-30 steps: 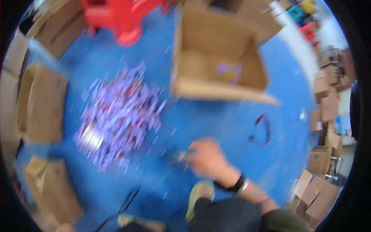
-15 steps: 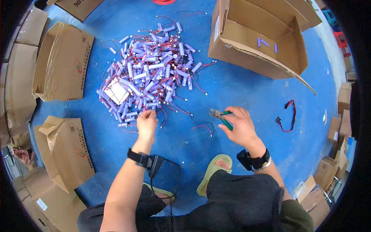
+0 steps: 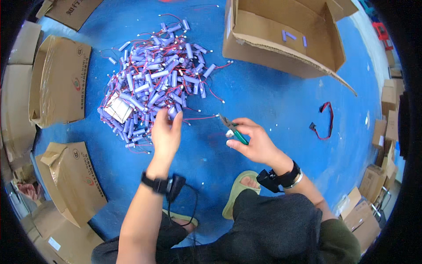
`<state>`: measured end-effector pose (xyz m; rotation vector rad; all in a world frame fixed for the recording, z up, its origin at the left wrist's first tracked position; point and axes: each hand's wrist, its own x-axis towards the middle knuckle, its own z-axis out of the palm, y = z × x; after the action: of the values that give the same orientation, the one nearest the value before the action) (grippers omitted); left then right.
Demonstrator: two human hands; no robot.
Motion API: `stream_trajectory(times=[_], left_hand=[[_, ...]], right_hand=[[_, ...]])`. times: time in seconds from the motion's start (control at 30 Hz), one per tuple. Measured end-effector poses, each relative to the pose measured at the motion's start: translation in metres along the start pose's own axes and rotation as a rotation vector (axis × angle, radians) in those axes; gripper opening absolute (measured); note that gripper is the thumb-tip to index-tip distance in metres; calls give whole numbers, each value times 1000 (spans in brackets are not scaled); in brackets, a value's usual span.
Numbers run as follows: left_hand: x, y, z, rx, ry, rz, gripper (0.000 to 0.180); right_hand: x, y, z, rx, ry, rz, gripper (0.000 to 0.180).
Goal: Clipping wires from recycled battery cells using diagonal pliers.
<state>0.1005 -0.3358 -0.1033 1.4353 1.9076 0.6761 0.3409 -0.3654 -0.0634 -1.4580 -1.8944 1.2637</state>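
A large heap of purple cylindrical battery cells (image 3: 151,75) with red and black leads and small white connectors lies on the blue floor. At the heap's near edge, my left hand (image 3: 166,132) has its thumb and fingers around a purple battery cell (image 3: 172,111). A thin red lead (image 3: 200,118) stretches from beside that hand toward the right. My right hand (image 3: 255,141) grips green-handled wire cutters (image 3: 239,135). Their jaws point up and left, by the white connector at the lead's end; whether they touch it I cannot tell. A white block (image 3: 118,108) lies on the heap's left side.
An open cardboard box (image 3: 281,53) at the upper right holds 3 purple cells. More open boxes (image 3: 63,81) line the left. A red-and-black cable (image 3: 329,121) lies on the floor at right. My slippered feet (image 3: 239,189) are close below my hands.
My left hand has gone from a pinch at the heap's edge to holding a cell. The cutters have moved left, to the lead's connector end. The whole view has shifted slightly.
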Motion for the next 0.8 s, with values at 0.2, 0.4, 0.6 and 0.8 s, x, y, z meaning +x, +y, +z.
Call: stream_trajectory(times=[0.2,0.4,0.6,0.8], left_hand=[[-48,23,-25,-379,-28,-70,19],[-61,27,-24,-176,124,84,20],[-69,36,-26,-65,69,202,19],[-66,36,-29,159,130,410,25]], right_hand=[[9,-17,4,418,-341,-113,40],[5,-25,18,176,-376,-307,37],[2,-25,17,176,-449,-251,37],[-4,-34,17,-68,-207,-313,35]])
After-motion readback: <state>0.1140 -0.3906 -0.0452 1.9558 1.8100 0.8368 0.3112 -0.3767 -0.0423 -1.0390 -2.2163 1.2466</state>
